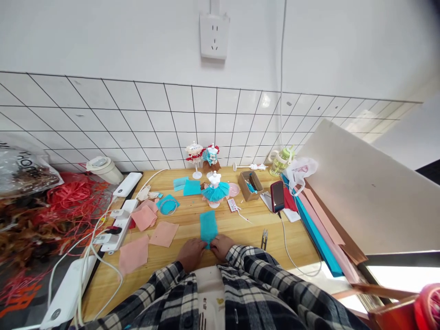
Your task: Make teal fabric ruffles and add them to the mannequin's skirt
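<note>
A rectangular piece of teal fabric (208,224) lies on the wooden table in front of me. At its near left corner is my left hand (191,253), fingers closed on the edge. My right hand (222,246) grips the near right corner, close beside the left. The fingertips partly hide the fabric's near edge. Just beyond the fabric stands a small white dress-form (215,179) wearing a teal pleated skirt (215,192). More teal pieces (191,187) lie behind, and peach fabric squares (164,233) lie to the left.
Thread snips (264,239) lie right of my hands. A cardboard box (250,185), a phone (277,196) on a cable and fabric rolls (318,229) fill the right side. Power strips (120,224) with loose cables run along the left. Two dressed forms (195,156) stand by the tiled wall.
</note>
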### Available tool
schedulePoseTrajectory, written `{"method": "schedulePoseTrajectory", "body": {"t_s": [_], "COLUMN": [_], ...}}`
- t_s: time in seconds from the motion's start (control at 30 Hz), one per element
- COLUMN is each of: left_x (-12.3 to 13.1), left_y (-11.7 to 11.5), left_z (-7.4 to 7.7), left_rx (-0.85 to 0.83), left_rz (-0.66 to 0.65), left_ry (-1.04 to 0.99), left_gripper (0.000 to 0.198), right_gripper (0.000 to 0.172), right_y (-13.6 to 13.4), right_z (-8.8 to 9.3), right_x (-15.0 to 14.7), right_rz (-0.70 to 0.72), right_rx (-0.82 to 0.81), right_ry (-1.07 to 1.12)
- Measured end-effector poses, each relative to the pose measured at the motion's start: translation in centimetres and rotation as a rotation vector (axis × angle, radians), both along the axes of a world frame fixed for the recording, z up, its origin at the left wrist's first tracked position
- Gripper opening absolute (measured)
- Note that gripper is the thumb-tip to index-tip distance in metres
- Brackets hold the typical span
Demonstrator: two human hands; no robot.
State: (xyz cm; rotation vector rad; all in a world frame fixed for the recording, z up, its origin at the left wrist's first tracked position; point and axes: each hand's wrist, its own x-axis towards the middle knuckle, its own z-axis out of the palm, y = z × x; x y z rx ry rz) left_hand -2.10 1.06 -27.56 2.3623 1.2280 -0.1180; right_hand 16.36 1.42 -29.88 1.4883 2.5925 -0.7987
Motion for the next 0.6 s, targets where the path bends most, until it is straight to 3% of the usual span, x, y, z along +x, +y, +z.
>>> {"method": "schedulePoseTrajectory", "body": {"t_s": [0.23,0.6], "left_x": [0.50,0.58], "left_y": [0.12,0.18], "left_z": [0.40,0.66], "left_rx": [0.051,0.109], "left_rz": [-0.052,-0.117], "left_ry": [0.060,0.087], "left_gripper": [0.024,0.022], "right_gripper": [0.024,0.023], "right_y": [0.01,0.04], "right_z": [0.08,-0.79], "right_x": [-0.02,-0.04], "right_rz": [-0.040,0.057], "right_rx": [0.003,0.108], "right_ry": [-0.063,-0.077]}}
